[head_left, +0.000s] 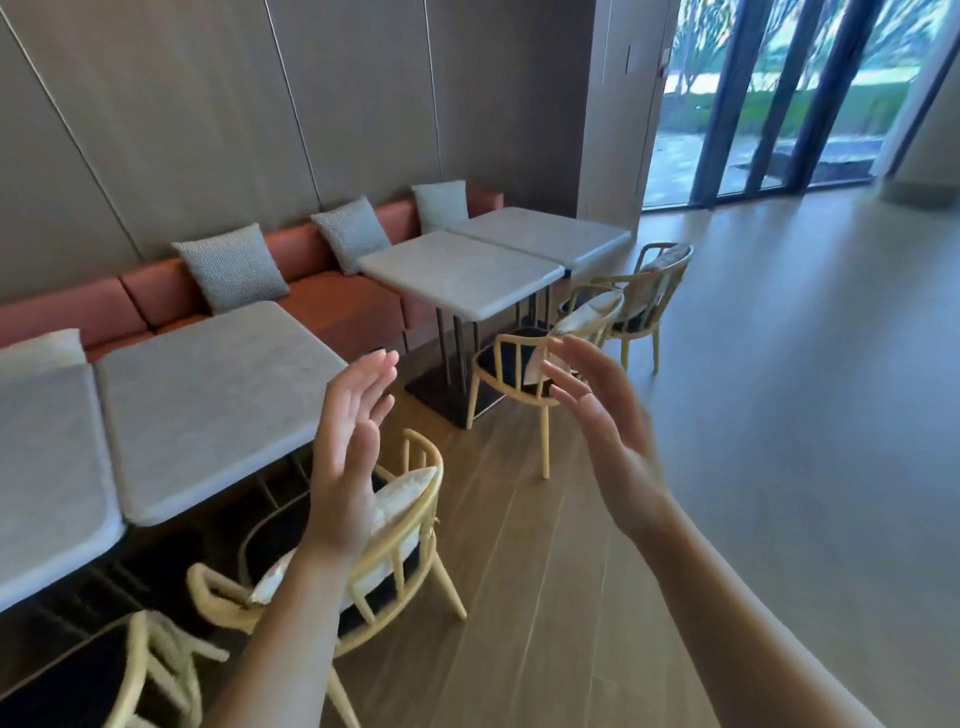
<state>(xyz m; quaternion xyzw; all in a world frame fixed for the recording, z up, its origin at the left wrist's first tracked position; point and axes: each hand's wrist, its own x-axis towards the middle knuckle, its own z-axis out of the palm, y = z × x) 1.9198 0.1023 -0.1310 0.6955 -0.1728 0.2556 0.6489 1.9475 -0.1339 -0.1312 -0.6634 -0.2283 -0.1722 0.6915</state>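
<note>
While the left hand (348, 441) and right hand (608, 431) were held up flat-fingered and empty, palms facing, the pale spindle-back wooden chair with white cushion (400, 519) stood at the grey stone-topped table's (208, 405) near corner. Judged light, stiff; cushion soft, loose. Best grip: curved top rail.

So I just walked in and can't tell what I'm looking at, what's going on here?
A person stands in a cafe-style seating area with both arms stretched forward. The left hand and right hand are raised with straight fingers and palms facing each other, holding and touching nothing. Below the left hand a wooden chair stands at a grey table. A second chair stands beyond the right hand.
</note>
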